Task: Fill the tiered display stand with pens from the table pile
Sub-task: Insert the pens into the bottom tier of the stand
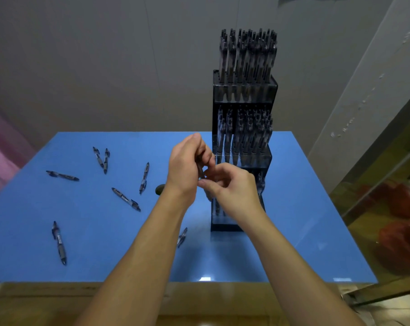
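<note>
Seven loose pens lie on the blue counter (293, 208), most of them in the left half of the frame: a pair (101, 158) near the upper left, one (62, 176) further left, one (144, 177) and one (126, 199) toward centre, one (59, 242) at lower left, and one (182, 236) half hidden behind my left forearm. A small dark object (160, 189) sits just left of the left wrist; I cannot tell what it is.

The display stand (245, 90) stands upright at centre right. Its top tier is packed with pens (247, 55) and so is the middle tier (245, 135). The bottom tier is mostly hidden behind my hands; a few pens show there, so I judge it to be the tier still filling.

Left hand (187, 165): fingers curled around a pen (200, 171), or possibly several, of which only a short dark stretch shows between the fingers. Count not readable. Holding spares here likely saves reaching back to the pile.

Right hand (232, 187): thumb and forefinger pinched together at the lower end of that pen, other fingers loosely curled. It looks as if it is drawing a pen out of the left hand, directly in front of the bottom tier, though how firm the hold is I cannot confirm.

Judgement: stand roughly two-thirds full. Next, the pinched pen needs to go in upright, tip down, in a free slot.
</note>
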A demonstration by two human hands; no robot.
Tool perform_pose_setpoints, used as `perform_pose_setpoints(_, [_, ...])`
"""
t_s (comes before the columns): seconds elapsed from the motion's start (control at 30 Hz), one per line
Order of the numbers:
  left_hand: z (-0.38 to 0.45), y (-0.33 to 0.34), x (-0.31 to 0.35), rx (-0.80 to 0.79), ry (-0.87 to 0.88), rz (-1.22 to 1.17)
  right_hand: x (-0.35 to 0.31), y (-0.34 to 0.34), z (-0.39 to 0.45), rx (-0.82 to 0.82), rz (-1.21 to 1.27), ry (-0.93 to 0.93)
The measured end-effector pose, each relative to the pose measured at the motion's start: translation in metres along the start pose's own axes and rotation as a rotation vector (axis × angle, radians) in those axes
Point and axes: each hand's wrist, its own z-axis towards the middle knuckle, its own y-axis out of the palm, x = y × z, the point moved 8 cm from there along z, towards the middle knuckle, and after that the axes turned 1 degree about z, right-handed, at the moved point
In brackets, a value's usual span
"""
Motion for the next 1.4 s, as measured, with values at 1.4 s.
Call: perform_pose_setpoints(1.4, [0.045,-0.087,-0.146,-0.16,-0.228,1.561,0.06,-0.04,0.002,0.159,-0.576,0.087])
